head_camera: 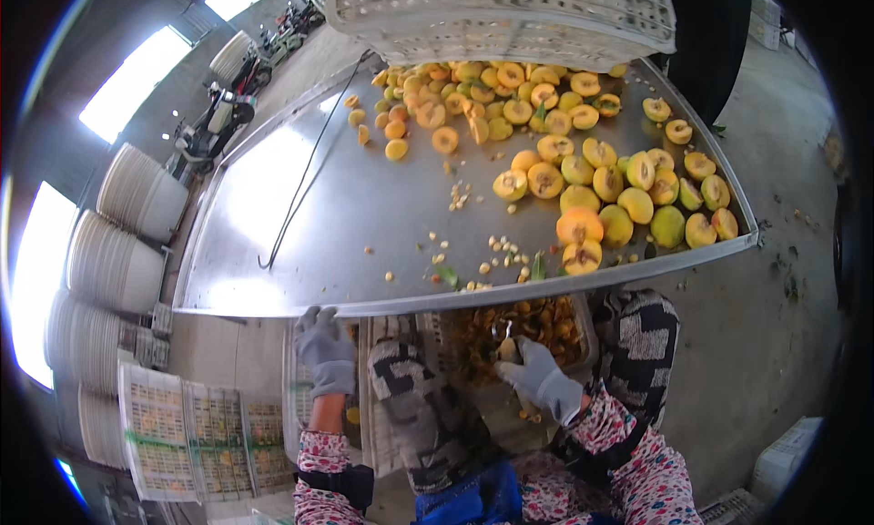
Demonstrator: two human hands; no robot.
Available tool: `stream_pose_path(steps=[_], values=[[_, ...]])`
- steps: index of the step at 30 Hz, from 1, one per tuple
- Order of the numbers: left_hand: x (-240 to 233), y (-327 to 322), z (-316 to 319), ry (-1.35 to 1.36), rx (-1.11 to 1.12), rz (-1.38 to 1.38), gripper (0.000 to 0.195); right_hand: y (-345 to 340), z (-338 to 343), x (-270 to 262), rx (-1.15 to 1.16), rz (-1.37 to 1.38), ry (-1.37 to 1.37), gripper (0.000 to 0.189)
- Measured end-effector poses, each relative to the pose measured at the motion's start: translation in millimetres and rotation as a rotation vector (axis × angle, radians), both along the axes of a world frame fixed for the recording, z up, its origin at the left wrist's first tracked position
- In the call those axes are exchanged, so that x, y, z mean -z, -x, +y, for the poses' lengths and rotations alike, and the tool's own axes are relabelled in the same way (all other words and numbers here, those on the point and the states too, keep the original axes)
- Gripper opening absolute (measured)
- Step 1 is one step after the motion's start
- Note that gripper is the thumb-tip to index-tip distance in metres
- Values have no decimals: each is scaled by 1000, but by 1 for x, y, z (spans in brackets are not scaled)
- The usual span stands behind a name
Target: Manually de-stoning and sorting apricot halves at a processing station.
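My left hand (325, 351), in a grey glove, is at the near edge of the metal table (355, 238), fingers bent over a plastic crate; no item shows in it. My right hand (543, 375), also gloved, grips a small tool with a light handle (508, 349) and a curved metal tip, above a crate of dark orange fruit scraps (546, 327). Halved yellow fruits (618, 224), like peaches, lie cut side up or down at the table's right. More halves (478, 95) are heaped at the far side, below a tipped white plastic crate (498, 19).
A long thin metal hook (300, 183) lies on the table's left. Pale kernels (509, 252) and green leaves are scattered near the front rim. Stacked white tubs (130, 265), fruit-filled crates (184, 436) and parked scooters (212, 122) stand at left. A dark-clothed person (710, 40) stands behind the table.
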State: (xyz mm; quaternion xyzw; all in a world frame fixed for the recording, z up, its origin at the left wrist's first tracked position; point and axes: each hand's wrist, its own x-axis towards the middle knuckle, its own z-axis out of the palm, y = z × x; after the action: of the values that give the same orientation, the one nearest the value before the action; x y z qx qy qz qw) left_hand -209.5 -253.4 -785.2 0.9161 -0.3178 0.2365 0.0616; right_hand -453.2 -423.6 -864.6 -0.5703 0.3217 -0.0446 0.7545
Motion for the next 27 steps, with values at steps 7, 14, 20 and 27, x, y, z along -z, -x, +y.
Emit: stream_pose_path(steps=[7,14,20,27], values=[[33,43,-253,248,489,506,44,9,-6,-9,165,-88,-219,38],[69,36,-289,313,298,747,48,4,-4,-11,230,-167,-99,35],[11,88,-153,724,530,1358,36,4,-7,2,274,-241,-252,28],[52,124,-65,781,371,1288,20,-8,18,-10,223,-258,-310,28]])
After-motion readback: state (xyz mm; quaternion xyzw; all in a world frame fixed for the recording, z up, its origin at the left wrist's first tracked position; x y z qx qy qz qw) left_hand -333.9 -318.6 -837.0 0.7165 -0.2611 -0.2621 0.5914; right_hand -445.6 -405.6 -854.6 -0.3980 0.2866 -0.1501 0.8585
